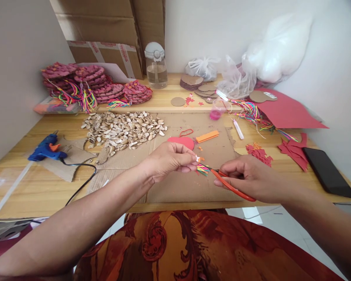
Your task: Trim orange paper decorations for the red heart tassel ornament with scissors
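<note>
My left hand (170, 160) pinches a small bundle of multicoloured threads (202, 169) with a white-and-orange bit at its top, held above the cardboard sheet (181, 187). My right hand (248, 177) grips orange-handled scissors (231, 186), whose blades point left and meet the threads. Both hands hover close together over the middle of the wooden table (41, 191).
A pile of pale shells (123, 130) and a blue glue gun (46, 148) with its black cord lie to the left. Stacks of pink woven discs (90, 84), a water bottle (156, 66), cardboard rounds, plastic bags, red paper (286, 111), red scraps and a black phone (329, 171) surround the work area.
</note>
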The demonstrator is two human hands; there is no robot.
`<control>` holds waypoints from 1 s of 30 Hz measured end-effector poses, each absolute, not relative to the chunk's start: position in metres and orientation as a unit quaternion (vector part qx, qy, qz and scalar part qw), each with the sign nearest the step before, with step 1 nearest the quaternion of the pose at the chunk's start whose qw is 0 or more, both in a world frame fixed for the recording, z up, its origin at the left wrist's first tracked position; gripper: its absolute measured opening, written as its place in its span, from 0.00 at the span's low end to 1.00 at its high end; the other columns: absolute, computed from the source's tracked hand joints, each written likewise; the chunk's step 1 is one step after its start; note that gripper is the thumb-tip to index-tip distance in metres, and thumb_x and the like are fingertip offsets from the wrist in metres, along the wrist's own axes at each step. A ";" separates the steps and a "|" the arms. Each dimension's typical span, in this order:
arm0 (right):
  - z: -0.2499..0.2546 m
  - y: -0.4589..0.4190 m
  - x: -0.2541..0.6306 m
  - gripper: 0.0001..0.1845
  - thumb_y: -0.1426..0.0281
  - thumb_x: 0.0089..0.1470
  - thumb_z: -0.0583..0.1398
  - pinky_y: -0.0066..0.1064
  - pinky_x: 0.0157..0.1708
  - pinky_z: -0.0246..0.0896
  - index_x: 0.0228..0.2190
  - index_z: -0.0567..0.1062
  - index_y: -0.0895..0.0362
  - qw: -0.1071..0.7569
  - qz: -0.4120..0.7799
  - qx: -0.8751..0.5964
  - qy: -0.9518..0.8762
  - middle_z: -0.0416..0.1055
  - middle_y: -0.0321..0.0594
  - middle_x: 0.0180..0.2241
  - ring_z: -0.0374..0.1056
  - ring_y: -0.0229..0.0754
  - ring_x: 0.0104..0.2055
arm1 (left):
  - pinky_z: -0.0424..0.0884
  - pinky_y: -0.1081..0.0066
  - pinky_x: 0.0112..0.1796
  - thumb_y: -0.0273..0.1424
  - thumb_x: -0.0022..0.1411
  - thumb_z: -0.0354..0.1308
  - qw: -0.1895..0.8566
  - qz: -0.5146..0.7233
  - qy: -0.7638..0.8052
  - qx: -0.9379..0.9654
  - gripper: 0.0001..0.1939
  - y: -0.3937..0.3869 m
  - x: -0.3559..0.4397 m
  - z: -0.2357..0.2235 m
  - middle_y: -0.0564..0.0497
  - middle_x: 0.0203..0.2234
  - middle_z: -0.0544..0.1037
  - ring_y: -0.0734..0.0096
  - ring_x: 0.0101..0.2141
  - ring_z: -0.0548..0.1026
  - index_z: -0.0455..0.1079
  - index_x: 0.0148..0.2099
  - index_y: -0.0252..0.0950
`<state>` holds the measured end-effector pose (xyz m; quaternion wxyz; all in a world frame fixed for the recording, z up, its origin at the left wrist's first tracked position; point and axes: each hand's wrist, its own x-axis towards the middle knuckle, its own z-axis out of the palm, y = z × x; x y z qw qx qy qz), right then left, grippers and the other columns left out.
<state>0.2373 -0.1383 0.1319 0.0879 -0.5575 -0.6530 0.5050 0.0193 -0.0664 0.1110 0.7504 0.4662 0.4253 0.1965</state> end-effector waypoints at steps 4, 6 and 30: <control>0.132 -0.139 0.240 0.24 0.58 0.53 0.59 0.29 0.19 0.33 0.18 0.54 0.56 0.088 0.500 -0.554 -0.660 0.42 0.31 0.20 0.39 0.32 0.21 | 0.67 0.78 0.27 0.29 0.49 0.66 0.755 0.203 0.422 0.459 0.06 -0.067 0.020 0.108 0.50 0.22 0.77 0.79 0.23 0.73 0.73 0.27 0.31; 0.131 -0.139 0.241 0.24 0.59 0.54 0.59 0.29 0.20 0.33 0.18 0.53 0.56 0.089 0.498 -0.552 -0.663 0.42 0.31 0.20 0.39 0.33 0.22 | 0.68 0.78 0.28 0.29 0.50 0.66 0.758 0.206 0.422 0.454 0.06 -0.068 0.021 0.106 0.50 0.23 0.78 0.79 0.24 0.73 0.73 0.28 0.31; 0.096 -0.160 0.214 0.16 0.58 0.52 0.62 0.26 0.22 0.44 0.29 0.72 0.59 0.262 0.549 -0.574 -0.548 0.58 0.31 0.21 0.52 0.33 0.23 | 0.71 0.75 0.33 0.32 0.48 0.67 0.764 0.369 0.406 0.340 0.11 -0.085 0.034 0.095 0.50 0.28 0.78 0.74 0.30 0.77 0.71 0.31 0.31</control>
